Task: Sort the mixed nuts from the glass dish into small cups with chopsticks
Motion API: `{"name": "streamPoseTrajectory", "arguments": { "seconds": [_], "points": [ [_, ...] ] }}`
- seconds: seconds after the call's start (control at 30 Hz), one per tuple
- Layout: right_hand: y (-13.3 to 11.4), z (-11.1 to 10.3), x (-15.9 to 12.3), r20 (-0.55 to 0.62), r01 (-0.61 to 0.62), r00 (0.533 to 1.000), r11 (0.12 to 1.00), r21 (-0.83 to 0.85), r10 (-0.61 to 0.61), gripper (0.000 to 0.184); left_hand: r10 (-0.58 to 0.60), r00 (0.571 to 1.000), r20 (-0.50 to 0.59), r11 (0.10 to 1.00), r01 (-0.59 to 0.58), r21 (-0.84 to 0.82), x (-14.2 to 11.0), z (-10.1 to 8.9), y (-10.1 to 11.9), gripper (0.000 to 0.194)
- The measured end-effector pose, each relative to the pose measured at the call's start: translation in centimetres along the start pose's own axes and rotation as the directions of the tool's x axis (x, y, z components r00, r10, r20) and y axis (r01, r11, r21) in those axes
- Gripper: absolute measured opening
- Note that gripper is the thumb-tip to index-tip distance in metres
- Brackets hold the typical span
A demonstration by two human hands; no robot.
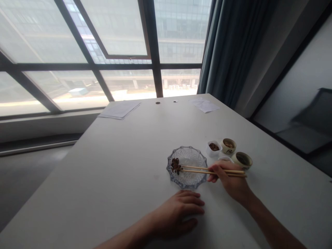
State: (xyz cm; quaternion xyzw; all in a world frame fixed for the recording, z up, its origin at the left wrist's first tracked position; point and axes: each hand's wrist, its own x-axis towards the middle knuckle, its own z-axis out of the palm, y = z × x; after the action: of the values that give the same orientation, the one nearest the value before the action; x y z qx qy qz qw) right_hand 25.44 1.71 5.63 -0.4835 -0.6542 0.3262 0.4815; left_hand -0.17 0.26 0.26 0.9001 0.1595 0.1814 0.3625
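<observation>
Dark brown pieces (176, 166), inside the glass dish (191, 156) by its left rim, meet the chopsticks (197, 171) — right hand (232, 182) clamped around these, left hand (181, 211) loose and empty on the dish's near side. Level tips and a light squeeze should suit such clustered pieces.

1 dark character (229, 151) on cup (223, 149) (unreadable).

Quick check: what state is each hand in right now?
Left hand: open, palm down near the dish.
Right hand: closed, holding chopsticks.
</observation>
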Motion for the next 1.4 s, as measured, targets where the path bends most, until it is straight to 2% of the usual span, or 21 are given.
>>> {"name": "streamPoseTrajectory", "arguments": {
  "seconds": [0.1,0.27,0.33,0.4,0.47,0.57,0.63,0.67,0.77,0.87,0.93,1.03,1.13,1.3,1.4],
  "points": [
    [0.5,0.5,0.0,0.008,-0.006,1.000,0.999,0.045,0.006,0.042,-0.001,1.000,-0.003,1.000,0.001,-0.003,0.0,0.0,0.0,0.037],
    [1.0,0.9,-0.4,-0.090,-0.014,0.996,0.994,0.111,0.024,0.047,-0.016,1.000,0.007,1.000,0.016,-0.004,0.0,-0.1,0.1,0.037],
    [1.0,0.5,-0.6,-0.140,-0.019,0.989,0.992,0.128,0.037,0.047,-0.018,1.000,0.015,1.000,0.018,-0.004,0.1,-0.2,0.2,0.037],
    [0.8,-0.6,-0.5,-0.239,-0.013,0.970,0.992,0.123,0.042,0.046,-0.014,1.000,0.014,1.000,0.014,-0.006,0.1,-0.2,0.2,0.037],
    [0.6,-2.1,-0.3,-0.387,-0.009,0.921,0.996,0.088,0.042,0.045,-0.009,1.000,0.010,1.000,0.009,-0.003,0.0,-0.2,0.1,0.038],
    [0.5,-4.4,0.3,-0.600,-0.032,0.800,0.999,-0.004,0.023,0.047,-0.010,1.000,0.006,1.000,0.010,0.000,0.0,-0.1,0.1,0.038],
    [0.7,-5.6,0.6,-0.667,-0.069,0.745,0.997,-0.039,0.026,0.048,-0.010,1.000,0.002,1.000,0.010,-0.004,0.0,-0.1,0.1,0.038],
    [0.8,-6.0,0.7,-0.677,-0.087,0.735,0.995,-0.046,0.033,0.048,-0.011,1.000,0.001,1.000,0.011,-0.005,0.0,-0.1,0.1,0.038],
    [0.6,-6.5,0.8,-0.668,-0.096,0.743,0.994,-0.059,0.032,0.044,-0.016,1.000,0.004,1.000,0.016,-0.006,0.0,-0.1,0.1,0.038],
    [0.1,-5.7,0.5,-0.665,-0.051,0.746,0.998,-0.044,0.009,0.044,-0.019,1.000,0.007,1.000,0.019,-0.006,0.0,-0.1,0.1,0.039],
    [-0.2,-4.6,0.1,-0.598,-0.036,0.800,0.999,0.028,0.045,0.046,-0.011,1.000,0.010,1.000,0.012,-0.008,0.0,-0.1,0.1,0.038],
    [0.0,-2.2,-0.6,-0.412,-0.066,0.904,0.989,0.135,0.117,0.046,-0.011,1.000,0.008,1.000,0.011,-0.004,0.1,-0.1,0.2,0.037],
    [0.9,0.1,-0.9,-0.278,-0.078,0.952,0.979,0.189,0.130,0.045,-0.014,1.000,-0.002,1.000,0.014,0.004,0.1,-0.2,0.2,0.038],
    [2.3,1.9,-0.7,-0.151,-0.099,0.979,0.970,0.224,0.135,0.046,-0.009,1.000,-0.002,1.000,0.009,0.003,0.1,-0.1,0.1,0.037],
    [2.6,2.1,-0.6,-0.136,-0.111,0.980,0.967,0.230,0.145,0.045,-0.004,1.000,0.006,1.000,0.004,0.010,0.0,0.0,0.0,0.037]
  ]
}}
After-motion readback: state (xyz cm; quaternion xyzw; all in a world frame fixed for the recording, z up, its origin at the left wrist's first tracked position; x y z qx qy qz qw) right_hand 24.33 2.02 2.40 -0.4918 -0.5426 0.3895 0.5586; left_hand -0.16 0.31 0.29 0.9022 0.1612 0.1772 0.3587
